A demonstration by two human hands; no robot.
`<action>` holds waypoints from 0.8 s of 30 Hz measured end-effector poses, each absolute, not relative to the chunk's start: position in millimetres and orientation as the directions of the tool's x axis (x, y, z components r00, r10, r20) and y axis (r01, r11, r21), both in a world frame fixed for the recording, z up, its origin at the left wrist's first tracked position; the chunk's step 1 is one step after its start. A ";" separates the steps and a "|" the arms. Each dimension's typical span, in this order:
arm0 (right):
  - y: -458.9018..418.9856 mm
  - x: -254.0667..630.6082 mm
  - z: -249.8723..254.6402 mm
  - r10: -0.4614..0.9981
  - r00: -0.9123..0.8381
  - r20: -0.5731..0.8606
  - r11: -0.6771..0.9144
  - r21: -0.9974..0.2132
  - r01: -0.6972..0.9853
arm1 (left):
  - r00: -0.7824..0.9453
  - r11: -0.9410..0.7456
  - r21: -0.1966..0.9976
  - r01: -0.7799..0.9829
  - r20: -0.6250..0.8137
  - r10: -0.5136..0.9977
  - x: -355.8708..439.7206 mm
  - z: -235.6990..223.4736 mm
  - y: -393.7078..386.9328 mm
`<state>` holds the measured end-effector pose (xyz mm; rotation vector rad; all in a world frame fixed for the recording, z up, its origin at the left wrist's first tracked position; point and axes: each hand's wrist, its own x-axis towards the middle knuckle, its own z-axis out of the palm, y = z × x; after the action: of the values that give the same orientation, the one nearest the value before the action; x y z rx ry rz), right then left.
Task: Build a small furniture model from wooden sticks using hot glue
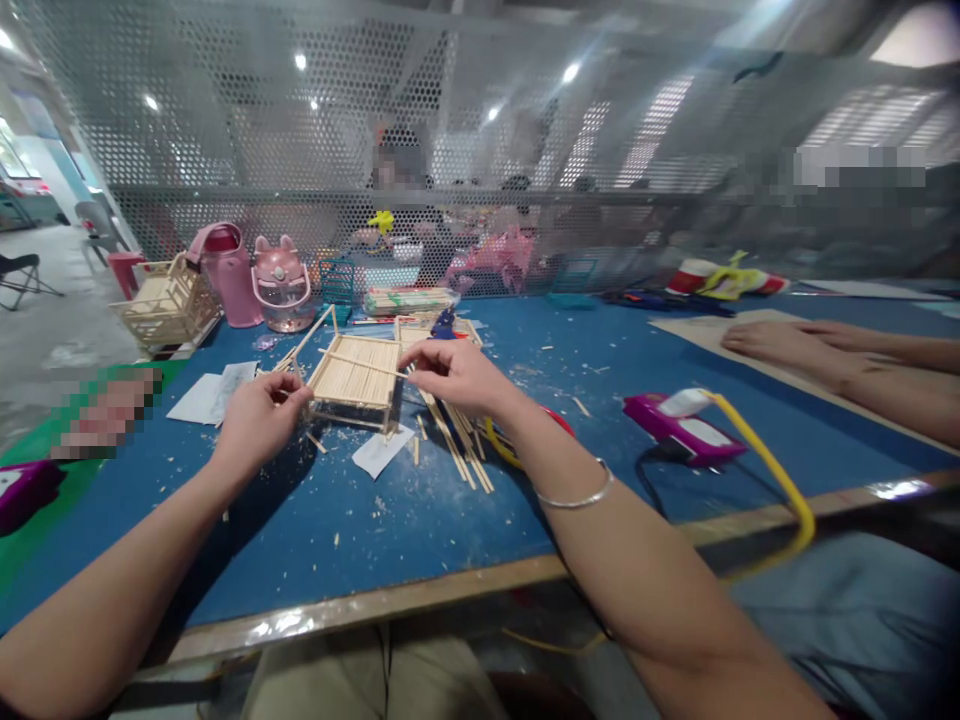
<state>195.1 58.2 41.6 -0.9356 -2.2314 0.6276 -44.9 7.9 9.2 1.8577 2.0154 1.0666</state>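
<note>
On the blue table stands a small model (358, 368) built of thin wooden sticks, with a slatted flat top, short legs and a raised stick frame at its left. My left hand (259, 418) is closed at the model's left front corner, its fingertips gripping it. A thin wooden stick (360, 362) lies slanting across the slats, and my right hand (459, 376) pinches its right end. Loose wooden sticks (454, 440) lie below my right hand. A scrap of white paper (382, 452) rests just in front of the model.
A finished-looking stick model (166, 305), a pink bottle (229, 275) and a pink-lidded jug (281, 290) stand back left. At right are a purple device (684, 430) with a yellow cable and a co-worker's hands (780, 340) on a sheet. A perforated metal screen (300, 150) rises behind.
</note>
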 end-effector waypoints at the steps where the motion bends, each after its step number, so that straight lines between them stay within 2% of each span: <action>1: 59.8 195.8 41.0 0.767 -0.523 0.371 0.624 -0.624 0.471 | -0.206 -0.049 0.612 0.789 0.339 0.918 -45.7 6.6 9.3; 3: 61.7 198.0 41.0 0.794 -0.533 0.292 0.583 -0.614 0.532 | -0.208 -0.068 0.608 0.791 0.370 0.905 -47.2 1.8 12.1; 6: 61.0 201.0 42.8 0.774 -0.634 -0.009 0.508 -0.589 0.629 | -0.199 -0.099 0.589 0.802 0.420 0.886 -46.7 -2.8 13.5; 8: 60.4 201.8 43.5 0.759 -0.645 -0.088 0.487 -0.582 0.651 | -0.207 -0.100 0.572 0.814 0.446 0.871 -43.7 -3.7 12.0; 14: 63.8 200.6 42.1 0.803 -0.539 0.254 0.550 -0.662 0.508 | -0.217 -0.104 0.611 0.784 0.428 0.878 -34.9 -4.0 7.5; 18: 58.8 193.9 41.6 0.762 -0.579 0.290 0.579 -0.705 0.410 | -0.242 -0.110 0.639 0.761 0.436 0.867 -37.4 -7.4 12.8; 24: 52.4 185.6 39.9 0.737 -0.602 0.307 0.635 -0.618 0.464 | -0.163 -0.172 0.784 0.596 0.328 0.931 -43.9 -9.3 18.2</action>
<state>185.6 52.4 39.9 -0.9365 -2.3089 0.6603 -43.9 18.2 -9.3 1.7452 1.7352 1.2658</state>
